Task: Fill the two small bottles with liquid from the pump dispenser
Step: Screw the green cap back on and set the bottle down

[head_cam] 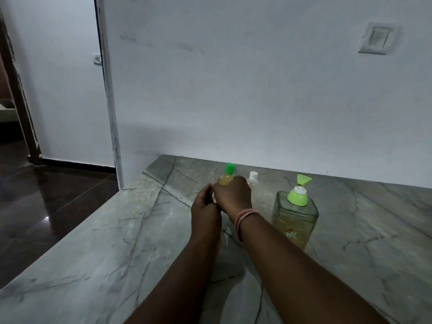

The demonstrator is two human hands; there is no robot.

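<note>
A grey-green veined marble counter [98, 242] runs up to a plain white wall [257, 90] with a white switch plate [377, 38], and a dark tiled floor [46, 195] drops away at your left.

Your right hand [233, 195], with pink bands [244, 219] at the wrist, is wrapped around the body of the small clear bottle with the green flip cap [228, 175], which already shows yellowish liquid at its shoulder. Only the cap and shoulder rise above your knuckles; the rest is hidden inside the grip. Your left hand [205, 211] sits just beside it, fingers curled in against the right hand, but whether they pinch the bottle or hold nothing cannot be told from here.

This bottle looks filled and capped, so the step is probably setting it down. Keep it upright, lower it flat onto the counter, and let go only once the base sits steady.

The second small clear bottle with the white cap [253, 178] stands just behind your right hand, near the wall, and appears empty. The large square clear pump dispenser with the light green pump head [295, 213] stands to your right, apart from both hands. Avoid knocking the white-capped bottle.
</note>
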